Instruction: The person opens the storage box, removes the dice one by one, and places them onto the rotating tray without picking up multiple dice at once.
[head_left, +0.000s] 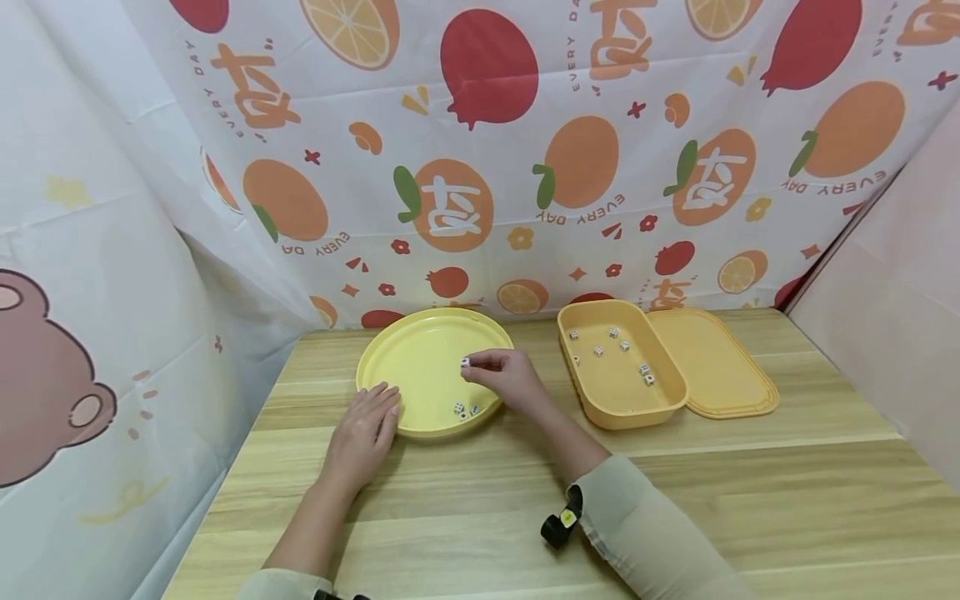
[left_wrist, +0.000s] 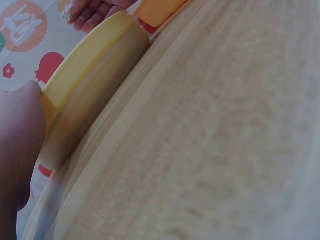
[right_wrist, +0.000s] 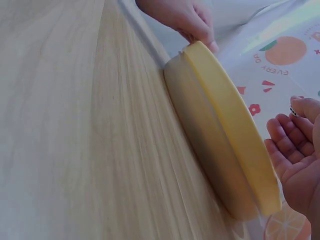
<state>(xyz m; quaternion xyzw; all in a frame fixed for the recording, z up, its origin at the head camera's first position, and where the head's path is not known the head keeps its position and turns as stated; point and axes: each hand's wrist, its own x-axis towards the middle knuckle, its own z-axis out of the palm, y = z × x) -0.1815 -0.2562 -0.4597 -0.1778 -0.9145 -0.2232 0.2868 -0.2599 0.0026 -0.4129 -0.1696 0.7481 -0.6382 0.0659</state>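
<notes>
Above the round yellow tray (head_left: 420,350), my right hand (head_left: 512,379) pinches a small white die (head_left: 466,362) between thumb and fingertips. The same die (right_wrist: 294,111) shows at the fingertips in the right wrist view, where the other fingers are loosely bent. My left hand (head_left: 366,429) rests on the tray's near left rim, fingers laid over the edge. In the left wrist view part of that left hand (left_wrist: 20,135) touches the tray's side (left_wrist: 95,70). A small cluster of white dice (head_left: 463,411) lies inside the tray near its front right rim.
Right of the tray stands an orange-yellow rectangular box (head_left: 622,396) with several dice scattered in it. Its flat lid (head_left: 716,367) lies against the box's right side. A fruit-print cloth (head_left: 495,133) hangs behind the wooden table (head_left: 465,517).
</notes>
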